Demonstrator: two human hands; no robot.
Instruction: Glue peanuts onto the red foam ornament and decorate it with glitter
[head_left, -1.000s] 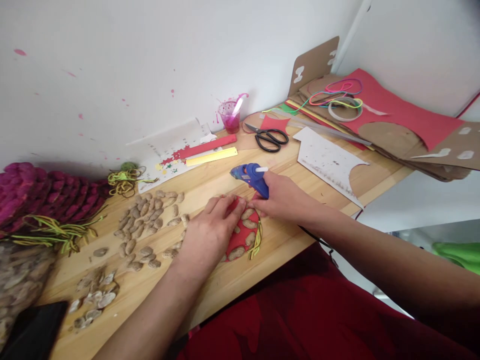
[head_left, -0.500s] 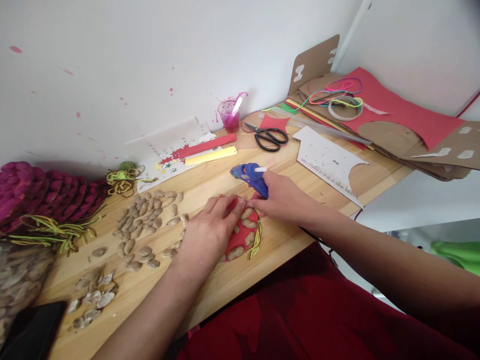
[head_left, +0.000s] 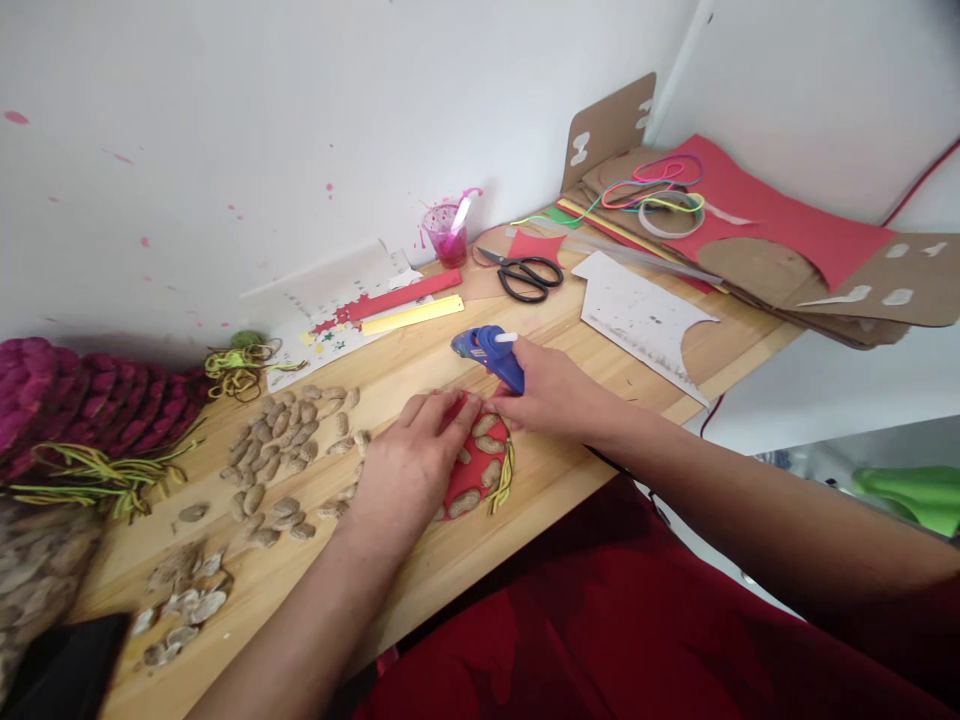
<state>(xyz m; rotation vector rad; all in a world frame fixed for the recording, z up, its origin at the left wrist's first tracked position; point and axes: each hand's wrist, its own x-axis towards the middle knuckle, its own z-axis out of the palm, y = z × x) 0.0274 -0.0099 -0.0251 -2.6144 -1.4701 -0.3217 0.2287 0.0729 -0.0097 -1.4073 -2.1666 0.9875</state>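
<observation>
A small red round piece [head_left: 471, 478] lies near the front edge of the wooden table [head_left: 465, 565], with peanut shells glued on it and yellow-green string along its right rim. My left hand [head_left: 409, 462] lies flat on its left part, fingers stretched out and pressing down. My right hand [head_left: 551, 392] is wrapped round the handle of a blue glue gun [head_left: 486, 350], whose nozzle points left, just above the red piece. A loose heap of peanut shells [head_left: 289, 440] lies left of my left hand.
Black scissors [head_left: 523, 274], a pink cup [head_left: 444, 233], red and yellow paper strips [head_left: 409, 303] and a white card [head_left: 636, 310] lie further back. Cardboard and red sheets [head_left: 765, 230] with coloured cords pile up at the right. Magenta shell work [head_left: 67, 400] and string sit at the left.
Both hands keep their places on the red piece and the glue gun. The whole scene has slid slightly left and down in view as my head moved.
</observation>
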